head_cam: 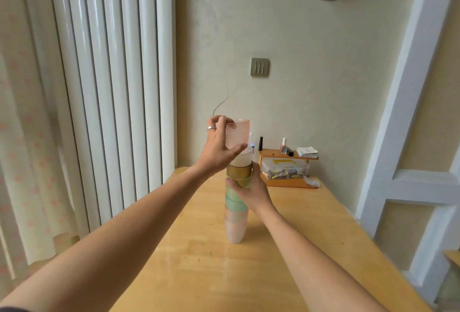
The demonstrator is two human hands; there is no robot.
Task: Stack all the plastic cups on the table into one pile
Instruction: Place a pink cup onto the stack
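A tall pile of nested plastic cups [235, 227] stands upright on the wooden table [199, 274]: pink cups at the bottom, green ones above, then a brown one and a clear one. My left hand [219, 147] grips a textured pink cup [237, 133] that sits at the very top of the pile, set into the clear cup. My right hand [251, 191] wraps around the pile's middle, at the brown and green cups, from the right side.
At the table's far edge stands a small wooden shelf [288, 157] with nail polish bottles and cards on top and a clear plastic box [285, 168] of small items below. A white radiator [112, 87] lines the wall at left.
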